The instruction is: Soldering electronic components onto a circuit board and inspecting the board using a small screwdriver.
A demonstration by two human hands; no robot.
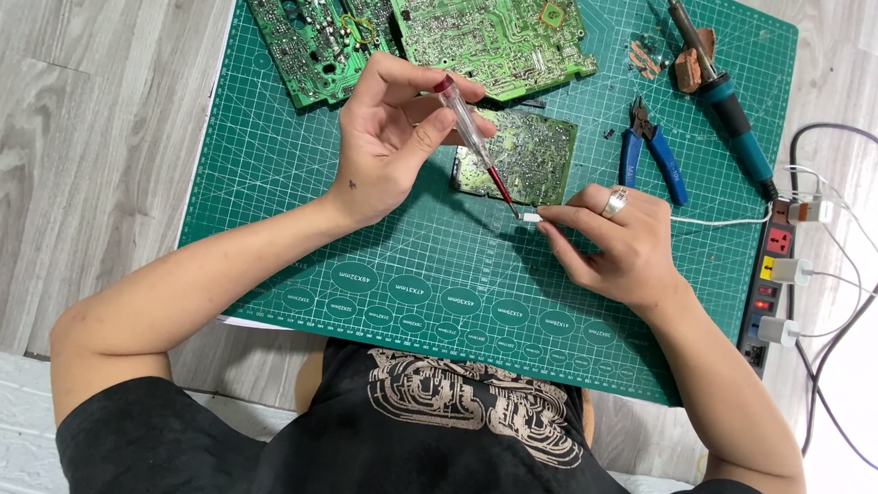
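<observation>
Screwdriver (474,144) tip down-right toward white plug (531,218)

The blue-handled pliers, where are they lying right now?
In the head view the blue-handled pliers lie on the green cutting mat, right of the small circuit board, left of the soldering iron, just beyond the right hand.

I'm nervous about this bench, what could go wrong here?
The screwdriver in the left hand meets a white plug pinched by the right hand; a slip could jab fingers. Its cable runs to the lit power strip, so it may be live. The soldering iron may be hot.
</observation>
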